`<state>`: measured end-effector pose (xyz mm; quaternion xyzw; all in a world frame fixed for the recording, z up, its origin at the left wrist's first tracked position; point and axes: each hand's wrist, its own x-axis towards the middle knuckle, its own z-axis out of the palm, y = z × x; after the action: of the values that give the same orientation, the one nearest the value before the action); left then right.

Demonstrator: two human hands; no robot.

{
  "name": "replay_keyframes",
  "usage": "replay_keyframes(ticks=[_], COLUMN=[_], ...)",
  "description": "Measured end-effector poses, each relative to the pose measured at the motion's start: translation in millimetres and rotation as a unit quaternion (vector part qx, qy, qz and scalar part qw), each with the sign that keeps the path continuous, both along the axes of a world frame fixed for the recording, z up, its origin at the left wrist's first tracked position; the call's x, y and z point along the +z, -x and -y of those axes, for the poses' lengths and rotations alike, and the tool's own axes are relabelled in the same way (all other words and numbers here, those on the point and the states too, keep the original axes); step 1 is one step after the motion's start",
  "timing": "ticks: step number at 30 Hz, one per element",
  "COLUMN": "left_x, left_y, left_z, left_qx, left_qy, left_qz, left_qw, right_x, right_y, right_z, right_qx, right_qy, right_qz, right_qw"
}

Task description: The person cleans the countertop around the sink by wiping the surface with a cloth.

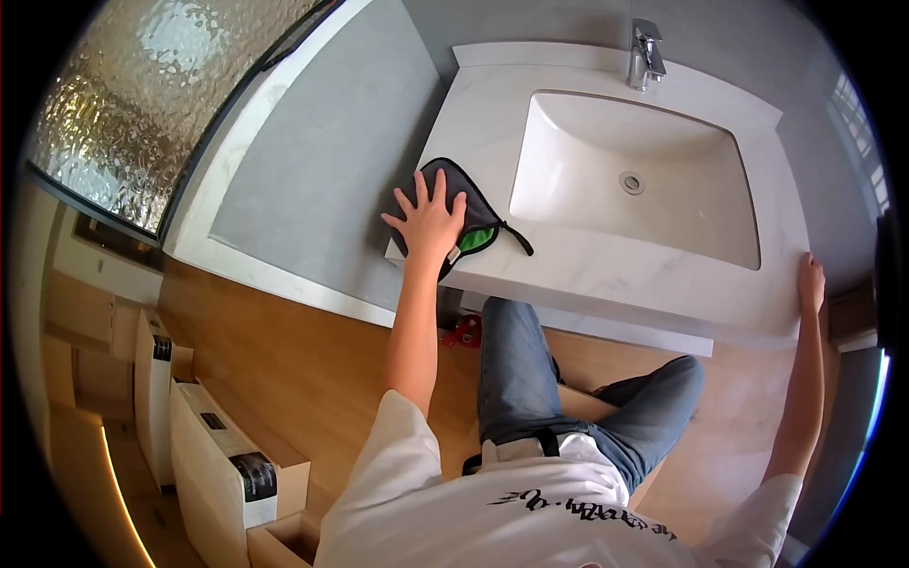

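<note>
My left hand (431, 222) lies flat with fingers spread on a dark grey cleaning cloth (480, 210). Part of the cloth's green side (476, 239) shows at a turned edge, and a black hanging loop sticks out to its right. Beneath the cloth is the left end of a white marbled countertop (587, 257). At the opposite end, my right hand (811, 282) grips the countertop's right edge with its fingers closed; the fingertips are partly hidden.
A white basin (606, 161) with a drain is set into the countertop, with a chrome faucet (646, 57) behind it. Stone-edged grey panel (317, 161) stands at left. Long boxes (204, 473) lie on the wooden floor. A red object (464, 331) sits below the counter.
</note>
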<state>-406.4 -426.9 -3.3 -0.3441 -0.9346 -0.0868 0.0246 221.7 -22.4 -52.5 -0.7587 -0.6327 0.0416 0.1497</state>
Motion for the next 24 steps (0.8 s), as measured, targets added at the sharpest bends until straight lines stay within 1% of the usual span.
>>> replay_keyframes(ticks=[2, 5, 7, 9, 11, 15, 18, 20, 22, 24], left_x=[-0.1, 2.6, 1.8, -3.5, -3.3, -5.6, -1.9, 5.3, 5.4, 1.6], left_y=[-11.0, -58.5, -92.9, -109.4, -113.0, -107.6, -89.5, -71.8, -45.7, -19.6], left_z=[1.7, 20.3, 36.5, 45.7, 48.8, 41.5, 33.7, 23.7, 4.7, -23.0], left_qx=[-0.023, -0.092, -0.134, -0.122, -0.085, -0.083, -0.110, -0.136, -0.141, -0.136], left_qy=[0.012, -0.007, -0.044, -0.053, -0.053, -0.057, -0.038, -0.020, -0.002, 0.005], left_qz=[0.001, -0.020, -0.032, -0.070, -0.045, -0.047, -0.050, -0.016, -0.014, -0.020], left_qw=[1.000, 0.995, 0.989, 0.989, 0.994, 0.994, 0.992, 0.990, 0.990, 0.990], right_x=[-1.5, 8.5, 7.6, 7.6, 5.4, -1.6, 4.7, 3.2, 2.3, 4.0], right_y=[-1.2, 7.9, 6.9, 6.6, 1.1, -7.3, -1.3, -3.7, -5.0, -2.5], right_z=[-1.8, 9.5, 10.3, 6.9, 3.4, -0.1, 3.0, 0.1, 4.4, 6.5], right_qx=[0.024, -0.013, -0.013, -0.006, 0.004, 0.039, 0.011, 0.022, 0.029, 0.022], right_qy=[0.005, 0.009, 0.010, 0.008, 0.027, 0.003, 0.005, 0.005, 0.007, 0.002], right_qz=[0.032, -0.003, 0.005, 0.013, 0.010, 0.006, -0.004, 0.006, 0.017, -0.022], right_qw=[0.999, 1.000, 1.000, 1.000, 1.000, 0.999, 1.000, 1.000, 0.999, 1.000])
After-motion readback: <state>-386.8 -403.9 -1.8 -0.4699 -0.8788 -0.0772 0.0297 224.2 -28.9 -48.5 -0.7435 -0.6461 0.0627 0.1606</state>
